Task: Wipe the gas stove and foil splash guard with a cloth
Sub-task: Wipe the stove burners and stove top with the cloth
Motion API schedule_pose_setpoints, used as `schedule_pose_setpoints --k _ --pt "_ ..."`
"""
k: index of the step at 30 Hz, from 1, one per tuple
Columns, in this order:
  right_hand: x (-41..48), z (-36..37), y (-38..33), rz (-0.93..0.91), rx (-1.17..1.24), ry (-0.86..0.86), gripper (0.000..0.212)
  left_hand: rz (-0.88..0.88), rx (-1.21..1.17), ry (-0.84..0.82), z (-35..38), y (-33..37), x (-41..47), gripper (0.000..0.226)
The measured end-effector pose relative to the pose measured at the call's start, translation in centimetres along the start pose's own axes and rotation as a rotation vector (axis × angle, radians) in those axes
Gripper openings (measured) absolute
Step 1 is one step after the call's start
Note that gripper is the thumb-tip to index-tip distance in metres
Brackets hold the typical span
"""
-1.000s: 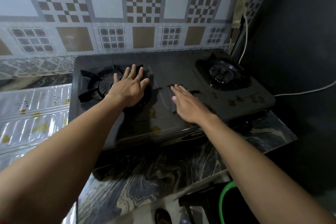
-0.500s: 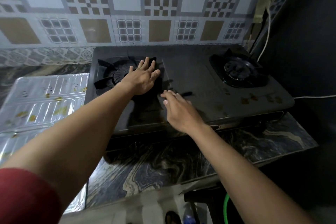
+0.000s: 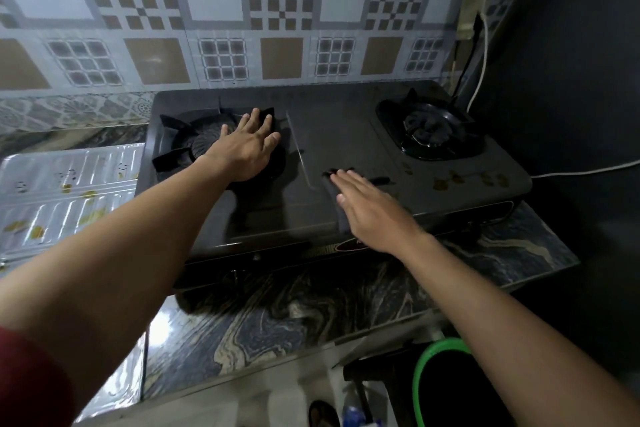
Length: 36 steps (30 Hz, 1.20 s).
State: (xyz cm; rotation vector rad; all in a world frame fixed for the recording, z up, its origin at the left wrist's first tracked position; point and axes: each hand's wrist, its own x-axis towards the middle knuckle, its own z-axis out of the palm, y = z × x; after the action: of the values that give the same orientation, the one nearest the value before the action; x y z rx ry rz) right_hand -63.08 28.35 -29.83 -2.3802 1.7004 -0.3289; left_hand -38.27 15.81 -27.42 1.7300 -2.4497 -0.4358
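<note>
Head view, the sole one. Black two-burner gas stove (image 3: 346,135) stands on a marble-patterned desk (image 3: 311,308), its back edge against a tiled wall (image 3: 207,10) that fills the top of the frame.

Left hand (image 3: 246,149), centre-left of the frame, lies flat with fingers straight and spread, palm down on the right side of the left burner (image 3: 204,146); it grips nothing.

Right hand (image 3: 370,208), at the centre of the frame, is likewise flat with fingers straight and close together, palm down on the stove top between the two burners. A dark cloth (image 3: 334,204) shows along the left edge of this hand and past the fingertips; the hand presses on it and does not curl round it. How far the cloth reaches under the palm cannot be told.

Right burner (image 3: 429,135) is uncovered, upper right of centre. Yellow-brown stains (image 3: 467,180) mark the stove top just in front of it.

Foil splash guard (image 3: 69,191) lies flat on the desk at the left of the frame, just beside the stove, with yellowish spots on it.

A white cable (image 3: 485,55) hangs at the upper right. A red sleeve (image 3: 27,378) shows at the lower left, a green hoop (image 3: 440,347) at the lower right.
</note>
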Motion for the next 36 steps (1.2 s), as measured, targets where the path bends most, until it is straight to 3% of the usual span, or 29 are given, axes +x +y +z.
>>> schedule_pose_setpoints --k 9,13,22,28,36 --pt "1.3 -1.8 3.7 0.219 0.005 -0.046 0.064 -0.046 0.12 0.092 0.8 2.2 0.3 0.068" --pt "1.7 -2.4 4.9 0.263 0.007 -0.074 0.065 0.039 0.168 0.149 1.5 6.4 0.9 0.072" --pt "0.1 -3.5 8.6 0.284 -0.007 -0.085 0.058 0.225 0.138 -0.015 3.4 14.1 3.7 0.072" --pt "-2.0 -4.0 10.9 0.289 0.002 -0.043 0.058 0.221 0.22 -0.068 4.4 16.1 4.6 0.082" --pt "-4.0 -5.1 15.1 0.4 -0.032 0.02 0.057 0.221 0.202 -0.083 4.1 16.3 4.8 0.079"
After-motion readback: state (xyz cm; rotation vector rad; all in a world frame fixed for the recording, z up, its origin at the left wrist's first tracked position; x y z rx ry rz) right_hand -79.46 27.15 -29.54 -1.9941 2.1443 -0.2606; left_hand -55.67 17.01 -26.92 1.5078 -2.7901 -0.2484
